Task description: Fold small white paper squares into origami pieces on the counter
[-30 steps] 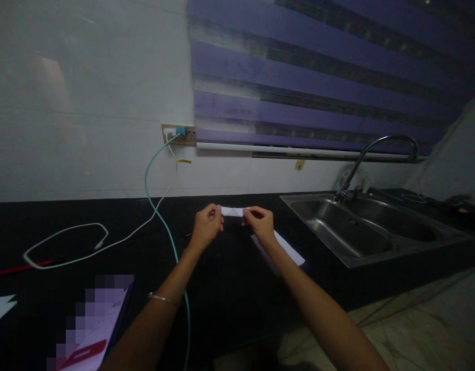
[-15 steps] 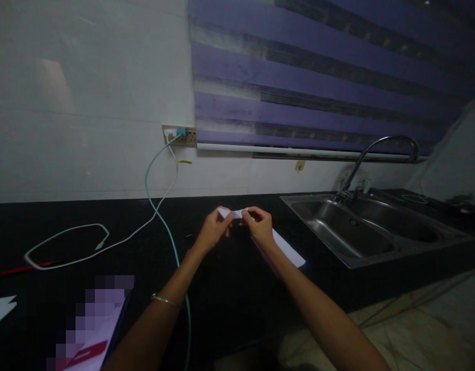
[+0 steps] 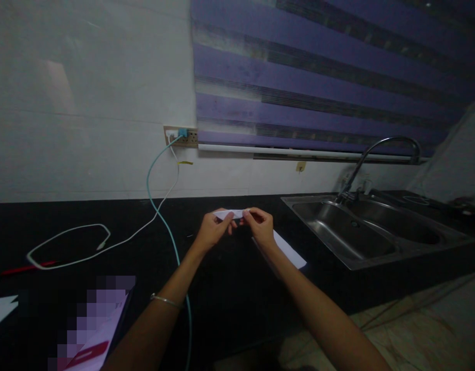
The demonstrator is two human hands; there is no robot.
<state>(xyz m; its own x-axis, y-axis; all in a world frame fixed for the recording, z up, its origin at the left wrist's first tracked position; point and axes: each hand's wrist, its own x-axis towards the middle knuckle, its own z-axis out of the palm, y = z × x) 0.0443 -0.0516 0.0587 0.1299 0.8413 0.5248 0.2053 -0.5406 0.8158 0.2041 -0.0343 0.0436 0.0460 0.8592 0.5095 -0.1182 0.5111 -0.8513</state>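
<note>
A small folded piece of white paper [image 3: 230, 213] is held above the black countertop [image 3: 222, 278], pinched from both sides. My left hand [image 3: 213, 229] grips its left end with curled fingers, and my right hand [image 3: 260, 226] pinches its right end. The two hands almost touch. A flat white sheet of paper [image 3: 288, 249] lies on the counter just right of my right hand.
A steel sink [image 3: 361, 232] with a curved tap [image 3: 380, 154] sits at the right. A teal cable [image 3: 160, 206] and a white cable [image 3: 67, 247] run from a wall socket [image 3: 181, 136] across the counter. A purple blind hangs above. Papers lie at the lower left.
My hands have drawn closer together, so less of the folded paper shows between them. The paper now sits flatter between the fingers.
</note>
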